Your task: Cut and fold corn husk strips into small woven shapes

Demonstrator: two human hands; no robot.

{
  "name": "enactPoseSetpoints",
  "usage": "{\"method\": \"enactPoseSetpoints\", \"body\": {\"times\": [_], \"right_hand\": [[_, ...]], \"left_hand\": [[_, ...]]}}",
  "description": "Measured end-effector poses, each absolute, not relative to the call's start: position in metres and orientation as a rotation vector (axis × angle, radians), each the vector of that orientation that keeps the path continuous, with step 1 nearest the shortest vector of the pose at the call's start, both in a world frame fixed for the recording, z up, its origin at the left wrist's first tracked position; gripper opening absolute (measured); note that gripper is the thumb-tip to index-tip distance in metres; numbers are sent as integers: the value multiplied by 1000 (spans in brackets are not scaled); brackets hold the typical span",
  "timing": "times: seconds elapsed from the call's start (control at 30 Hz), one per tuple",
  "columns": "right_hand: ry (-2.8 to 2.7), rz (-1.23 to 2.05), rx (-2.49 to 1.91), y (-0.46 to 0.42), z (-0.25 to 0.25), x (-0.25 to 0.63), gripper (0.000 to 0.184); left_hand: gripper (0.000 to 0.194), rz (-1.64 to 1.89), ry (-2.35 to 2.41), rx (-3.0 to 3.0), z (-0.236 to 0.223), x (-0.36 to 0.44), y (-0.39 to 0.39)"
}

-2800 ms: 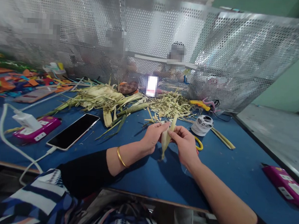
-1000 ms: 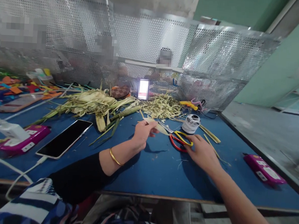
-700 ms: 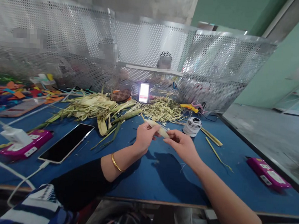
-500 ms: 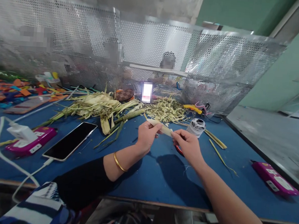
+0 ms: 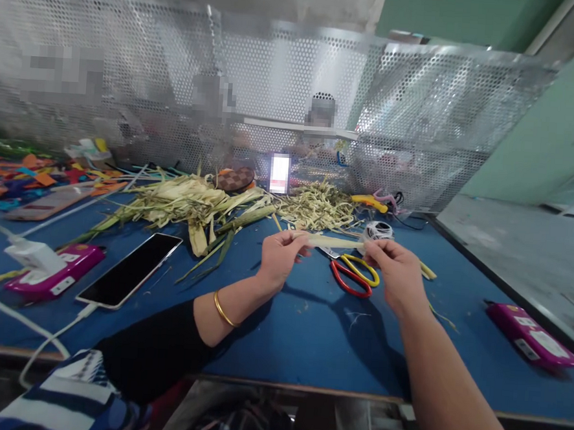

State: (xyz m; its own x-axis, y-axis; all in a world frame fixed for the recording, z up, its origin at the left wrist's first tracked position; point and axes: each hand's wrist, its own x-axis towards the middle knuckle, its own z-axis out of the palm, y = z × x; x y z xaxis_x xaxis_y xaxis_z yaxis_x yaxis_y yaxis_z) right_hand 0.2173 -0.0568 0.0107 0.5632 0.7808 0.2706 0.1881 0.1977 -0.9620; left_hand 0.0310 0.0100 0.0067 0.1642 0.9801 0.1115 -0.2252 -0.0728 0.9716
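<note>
Head view: L hand (image 5: 279, 258) & R hand (image 5: 399, 274) pinching pale, flat husk strip (image 5: 334, 242) btwn; red/yellow-hdld metal scissors (image 5: 354, 273) on blue tabletop (image 5: 298, 345).

At seven o'clock, the left forearm (image 5: 248, 290) is circled by a thin, rounded, shiny gold-coloured bangle (image 5: 221, 310). Towards eight o'clock, it is covered by a plain black cloth sleeve (image 5: 159, 347). Lower down, a garment patterned in white, blue and black bands (image 5: 65, 383) is worn. Dark patterned cloth (image 5: 249, 427) is seen near six o'clock.

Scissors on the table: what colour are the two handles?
One red handle, one yellow handle; clearest in the head view.
</note>
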Motion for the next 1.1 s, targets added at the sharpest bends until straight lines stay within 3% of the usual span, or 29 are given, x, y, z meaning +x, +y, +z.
{"method": "enactPoseSetpoints", "body": {"times": [0.33, 0.47, 0.57, 0.77, 0.97, 1.07, 1.1], "right_hand": [[-885, 368, -1266, -58, 17, 214, 28], [-1015, 659, -1239, -64, 23, 212, 32], [-1118, 927, -1230, -69, 24, 208, 34], [-1127, 1033, -1225, -67, 22, 201, 35], [-1144, 807, -1390, -58, 9, 208, 28], [-1461, 386, -1868, -53, -1, 213, 7], [-1594, 218, -2033, -51, -4, 214, 11]], "left_hand": [[16, 959, 1004, 1269, -3, 32, 13], [30, 1083, 1056, 1498, -9, 32, 13], [24, 1176, 876, 1723, -5, 31, 8], [24, 794, 560, 1591, 6, 32, -6], [17, 839, 763, 1495, 6, 32, -5], [13, 821, 921, 1377, 6, 32, 0], [11, 811, 958, 1336, 7, 31, 2]]}}
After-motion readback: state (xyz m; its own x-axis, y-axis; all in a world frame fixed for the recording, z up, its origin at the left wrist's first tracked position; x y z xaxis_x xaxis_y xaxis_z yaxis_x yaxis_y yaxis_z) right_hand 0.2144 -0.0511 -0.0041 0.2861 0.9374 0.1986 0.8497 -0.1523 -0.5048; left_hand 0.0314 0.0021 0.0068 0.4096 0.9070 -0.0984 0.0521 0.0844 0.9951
